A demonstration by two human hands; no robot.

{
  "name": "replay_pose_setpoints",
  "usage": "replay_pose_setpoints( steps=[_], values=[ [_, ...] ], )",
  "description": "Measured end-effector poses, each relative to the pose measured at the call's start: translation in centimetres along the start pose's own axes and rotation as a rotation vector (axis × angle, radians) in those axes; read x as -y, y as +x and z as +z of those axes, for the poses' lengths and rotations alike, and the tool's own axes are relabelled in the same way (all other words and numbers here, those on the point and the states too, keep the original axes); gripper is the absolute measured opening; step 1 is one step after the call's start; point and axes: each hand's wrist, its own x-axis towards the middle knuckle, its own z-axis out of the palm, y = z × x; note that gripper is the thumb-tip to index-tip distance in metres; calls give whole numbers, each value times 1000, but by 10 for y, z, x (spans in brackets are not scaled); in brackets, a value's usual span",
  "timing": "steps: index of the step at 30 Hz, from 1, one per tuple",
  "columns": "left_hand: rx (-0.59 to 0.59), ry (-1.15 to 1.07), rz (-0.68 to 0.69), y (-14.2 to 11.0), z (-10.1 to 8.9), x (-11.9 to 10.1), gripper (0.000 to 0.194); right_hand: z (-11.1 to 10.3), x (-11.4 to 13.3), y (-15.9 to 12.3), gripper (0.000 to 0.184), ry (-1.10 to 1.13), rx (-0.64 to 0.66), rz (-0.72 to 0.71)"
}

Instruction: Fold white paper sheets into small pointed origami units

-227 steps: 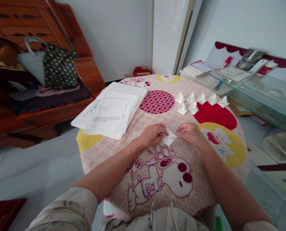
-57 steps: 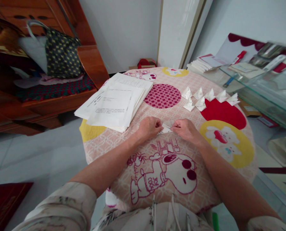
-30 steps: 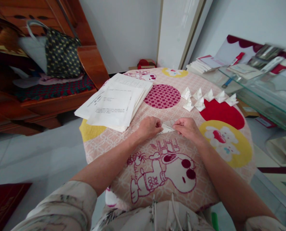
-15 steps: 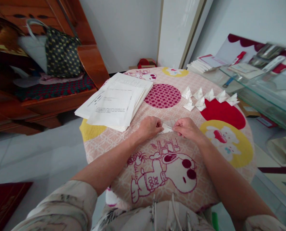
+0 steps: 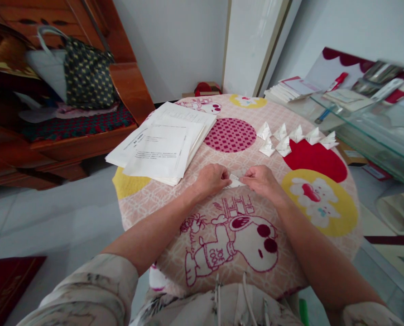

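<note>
A small folded piece of printed white paper (image 5: 234, 181) lies low over the table's middle, between my two hands. My left hand (image 5: 213, 180) pinches its left end, fingers curled inward. At the right end my right hand (image 5: 260, 180) grips it between thumb and fingertips, covering that corner. Several pointed folded-paper pieces (image 5: 283, 146) stand in two rows at the table's right rear. Left of my hands is a stack of printed sheets (image 5: 157, 145), its top page turned askew.
A patterned cloth (image 5: 236, 244) covers the round table. Close on the right stands a glass shelf (image 5: 368, 131) bearing papers and metal bowls. A wooden bench (image 5: 127, 104) with a dotted bag (image 5: 88, 74) is at the left.
My right hand has shifted slightly left along the folded paper, so less of the paper shows between my hands. My left hand has stayed nearly still.
</note>
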Motion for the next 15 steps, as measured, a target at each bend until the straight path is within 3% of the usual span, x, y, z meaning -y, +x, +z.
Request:
replay_pose_setpoints(
  steps=[3, 6, 15],
  values=[
    [-12, 11, 3, -1, 1, 0, 13, 6, 6, 0, 16, -100, -75, -30],
    [-8, 23, 0, -1, 1, 0, 13, 6, 7, 0, 9, -121, -66, -24],
    [-8, 26, 13, 1, 3, 4, 14, -10, -9, -2, 9, 108, 42, 127]
  ],
)
